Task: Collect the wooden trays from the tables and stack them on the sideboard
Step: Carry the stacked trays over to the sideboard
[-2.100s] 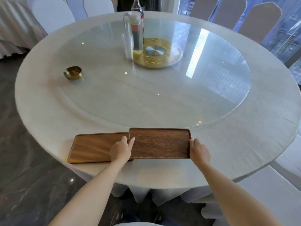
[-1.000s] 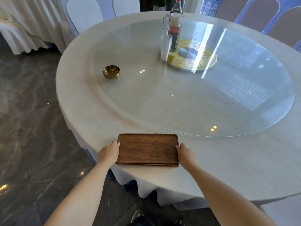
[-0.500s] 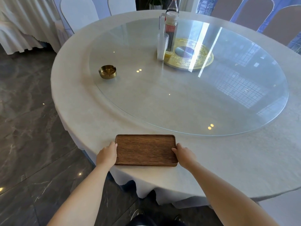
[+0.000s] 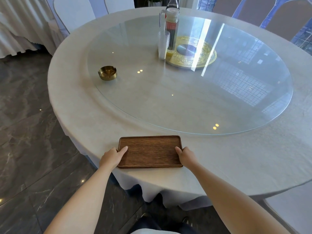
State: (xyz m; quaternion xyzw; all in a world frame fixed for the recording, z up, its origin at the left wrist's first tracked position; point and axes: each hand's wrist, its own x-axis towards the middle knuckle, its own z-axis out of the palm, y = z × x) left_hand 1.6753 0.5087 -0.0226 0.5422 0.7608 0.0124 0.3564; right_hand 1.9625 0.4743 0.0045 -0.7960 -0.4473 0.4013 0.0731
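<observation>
The bottle (image 4: 172,4) neck is cut off by the top edge.

The wooden tray (image 4: 150,152) lay on the round table (image 4: 81,105), at its near edge, in front of the glass turntable (image 4: 190,102). The left hand (image 4: 112,157) was at the tray's left end and the right hand (image 4: 186,156) at its right end, both touching it. On the turntable, the ashtray (image 4: 107,72) stood to the left. The jug (image 4: 170,29) and the stack of cups (image 4: 163,45) stood farther back near the middle, the cups just left of the jug. Chairs (image 4: 74,12) stood behind the table.
</observation>
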